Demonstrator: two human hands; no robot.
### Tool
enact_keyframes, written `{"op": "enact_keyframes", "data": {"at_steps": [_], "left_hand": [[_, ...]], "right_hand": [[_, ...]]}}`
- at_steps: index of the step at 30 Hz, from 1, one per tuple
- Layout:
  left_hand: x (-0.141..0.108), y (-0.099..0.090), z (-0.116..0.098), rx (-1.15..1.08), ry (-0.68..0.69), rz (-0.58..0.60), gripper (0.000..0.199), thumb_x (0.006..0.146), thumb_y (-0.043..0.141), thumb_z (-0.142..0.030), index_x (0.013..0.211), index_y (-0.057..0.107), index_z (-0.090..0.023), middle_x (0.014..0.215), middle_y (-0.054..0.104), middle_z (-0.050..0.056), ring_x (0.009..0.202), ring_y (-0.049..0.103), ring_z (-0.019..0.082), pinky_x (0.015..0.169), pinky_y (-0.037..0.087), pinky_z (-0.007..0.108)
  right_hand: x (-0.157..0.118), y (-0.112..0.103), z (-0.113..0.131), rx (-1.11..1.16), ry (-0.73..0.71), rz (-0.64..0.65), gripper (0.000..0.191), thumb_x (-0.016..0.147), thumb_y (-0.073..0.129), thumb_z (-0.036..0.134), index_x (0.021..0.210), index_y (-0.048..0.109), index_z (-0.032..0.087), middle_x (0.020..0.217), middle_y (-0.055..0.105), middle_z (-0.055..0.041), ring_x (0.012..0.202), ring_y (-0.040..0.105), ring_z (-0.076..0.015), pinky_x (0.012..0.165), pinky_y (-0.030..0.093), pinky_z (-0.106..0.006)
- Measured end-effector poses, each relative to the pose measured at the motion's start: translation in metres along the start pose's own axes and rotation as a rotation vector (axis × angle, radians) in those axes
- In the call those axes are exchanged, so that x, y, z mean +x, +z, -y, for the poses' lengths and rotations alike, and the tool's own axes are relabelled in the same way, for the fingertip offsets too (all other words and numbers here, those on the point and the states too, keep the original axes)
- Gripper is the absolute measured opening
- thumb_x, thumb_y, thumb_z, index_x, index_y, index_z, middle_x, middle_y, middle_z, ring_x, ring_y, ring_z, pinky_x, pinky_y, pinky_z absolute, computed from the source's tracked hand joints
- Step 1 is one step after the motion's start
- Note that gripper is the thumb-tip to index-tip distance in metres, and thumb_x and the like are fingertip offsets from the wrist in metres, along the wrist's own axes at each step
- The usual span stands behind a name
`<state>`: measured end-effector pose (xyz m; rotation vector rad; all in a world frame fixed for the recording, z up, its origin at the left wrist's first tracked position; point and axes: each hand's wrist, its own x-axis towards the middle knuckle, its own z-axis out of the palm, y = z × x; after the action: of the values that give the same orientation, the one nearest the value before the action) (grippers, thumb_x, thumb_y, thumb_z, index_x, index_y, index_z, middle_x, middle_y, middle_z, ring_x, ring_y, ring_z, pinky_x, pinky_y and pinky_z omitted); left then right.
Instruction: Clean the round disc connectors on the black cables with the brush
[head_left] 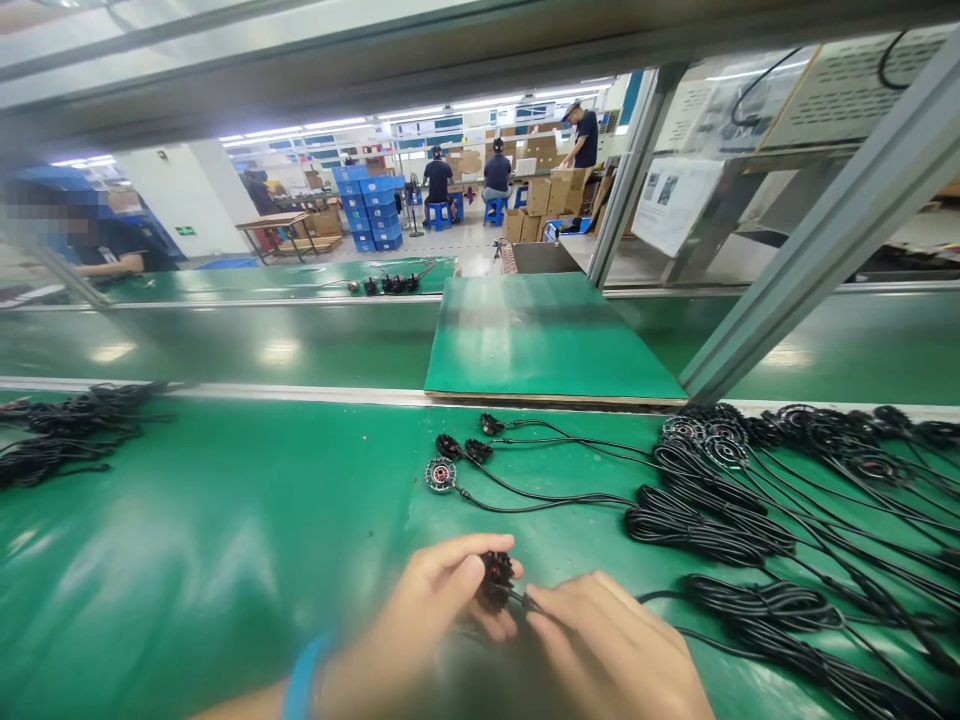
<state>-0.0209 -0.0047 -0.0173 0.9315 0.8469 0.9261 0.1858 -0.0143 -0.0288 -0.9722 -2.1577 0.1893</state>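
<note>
At the lower centre of the frame, the left hand [450, 590] is closing its thumb and fingers around a black part [496, 581], which is sitting between them just above the green table [247, 560]. A blue band [303, 680] is circling the left wrist. The right hand [607, 635], nearly closed, is pinching the thin cable [524, 600] that is running out of the part.

Above the hands, near the centre, four wheels [440, 475] are lying on the table in a loose cluster, some with cables leading right to coiled cords [697, 530]. More cords and spoked discs [726, 445] are heaping up along the right side. At the left edge, a dark bundle [67, 430] of cables is resting on the table.

A green board [547, 335] is lying beyond the table's far edge, right of centre. In the upper part of the frame, blue crates [369, 208] are standing in stacks; what they are holding is too small to tell. Cardboard boxes [550, 195] are standing near three people [497, 172], two sitting and one standing. Another person [90, 235] is showing at the upper left.
</note>
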Motion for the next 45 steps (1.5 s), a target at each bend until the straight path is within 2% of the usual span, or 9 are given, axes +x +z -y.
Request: {"op": "enact_keyframes", "data": {"at_steps": [6,11,14,21,29,34,37,40,45], "left_hand": [[-0.001,-0.003,0.003,-0.009,-0.028,0.012,0.042,0.095,0.053,-0.043,0.126,0.062,-0.017,0.110,0.070,0.015,0.077,0.071,0.019,0.070,0.056,0.031],[-0.001,-0.001,-0.003,0.013,-0.026,0.068,0.048,0.089,0.061,-0.043,0.130,0.058,-0.018,0.119,0.067,0.016,0.079,0.069,0.019,0.073,0.053,0.032],[-0.004,0.004,-0.007,0.150,-0.027,0.057,0.048,0.088,0.061,-0.045,0.129,0.057,-0.020,0.122,0.065,0.014,0.078,0.065,0.017,0.075,0.051,0.031],[-0.011,0.014,-0.004,0.560,-0.018,-0.054,0.040,0.097,0.039,-0.034,0.134,0.049,-0.023,0.125,0.059,0.010,0.117,0.053,0.025,0.104,0.039,0.039],[-0.010,0.016,0.001,0.883,0.049,0.000,0.045,0.095,0.033,-0.026,0.136,0.048,-0.014,0.127,0.049,0.019,0.119,0.050,0.030,0.103,0.039,0.047],[-0.004,0.005,0.032,0.754,0.132,-0.008,0.042,0.095,0.036,-0.033,0.131,0.051,-0.018,0.122,0.055,0.015,0.114,0.052,0.028,0.101,0.041,0.042],[-0.001,0.003,0.039,0.559,0.012,-0.039,0.040,0.092,0.043,-0.040,0.127,0.050,-0.022,0.113,0.060,0.011,0.102,0.057,0.024,0.089,0.046,0.034],[-0.003,0.010,0.025,0.396,-0.157,-0.038,0.037,0.089,0.048,-0.038,0.123,0.047,-0.023,0.108,0.061,0.007,0.088,0.058,0.019,0.078,0.047,0.028],[-0.008,0.024,-0.005,0.336,-0.244,-0.067,0.033,0.090,0.044,-0.030,0.122,0.045,-0.022,0.109,0.058,0.005,0.083,0.055,0.015,0.076,0.044,0.026]], "right_hand": [[0.000,0.001,0.000,0.043,-0.017,-0.024,0.011,0.093,0.058,0.016,0.099,0.065,0.021,0.076,0.063,-0.0005,0.064,0.055,-0.0139,0.059,0.043,-0.026],[0.003,0.002,0.004,0.028,0.026,-0.087,0.014,0.095,0.052,0.016,0.087,0.063,0.020,0.067,0.054,0.0011,0.057,0.050,-0.0113,0.053,0.036,-0.024],[0.000,0.008,0.004,-0.036,0.037,-0.101,0.017,0.093,0.052,0.017,0.079,0.061,0.021,0.062,0.047,0.0031,0.052,0.046,-0.0111,0.051,0.032,-0.025],[-0.007,0.026,0.005,-0.183,-0.008,-0.157,0.021,0.086,0.050,0.014,0.067,0.052,0.022,0.056,0.038,0.0036,0.048,0.034,-0.0134,0.051,0.023,-0.030],[-0.004,0.026,0.012,-0.246,0.006,-0.209,0.027,0.086,0.047,0.015,0.060,0.040,0.021,0.056,0.035,0.0040,0.047,0.033,-0.0119,0.052,0.022,-0.030],[-0.007,0.030,0.013,-0.270,0.009,-0.188,0.024,0.084,0.047,0.014,0.061,0.043,0.022,0.056,0.037,0.0032,0.047,0.032,-0.0132,0.051,0.020,-0.032],[-0.006,0.030,0.012,-0.266,-0.005,-0.178,0.027,0.084,0.047,0.013,0.059,0.040,0.022,0.055,0.034,0.0030,0.047,0.031,-0.0140,0.051,0.018,-0.032],[-0.007,0.030,0.012,-0.274,-0.026,-0.180,0.028,0.085,0.046,0.013,0.060,0.041,0.023,0.056,0.034,0.0028,0.048,0.031,-0.0144,0.051,0.018,-0.032],[-0.011,0.032,0.014,-0.352,-0.051,-0.082,0.026,0.086,0.050,0.012,0.064,0.045,0.023,0.055,0.034,0.0030,0.052,0.038,-0.0159,0.053,0.024,-0.032]]}}
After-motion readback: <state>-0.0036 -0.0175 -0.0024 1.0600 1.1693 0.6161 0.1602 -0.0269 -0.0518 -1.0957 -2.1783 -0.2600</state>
